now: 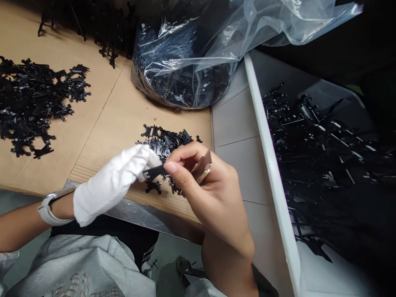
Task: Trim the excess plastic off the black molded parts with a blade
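My left hand [114,181], in a white glove, pinches one end of a small black plastic part [154,170] just above the cardboard. My bare right hand [210,189] grips a small metal blade tool [202,167], with its thumb pressed on the same black part. Both hands hover over a small heap of black parts [167,138] on the cardboard sheet [123,111]. One loose black part [154,187] lies right beneath the hands.
A bigger pile of black parts [34,103] lies at the left. A clear plastic bag [188,66] full of parts stands behind. A white bin [272,165] at the right holds several parts [315,140]. A wristband [49,208] sits on my left wrist.
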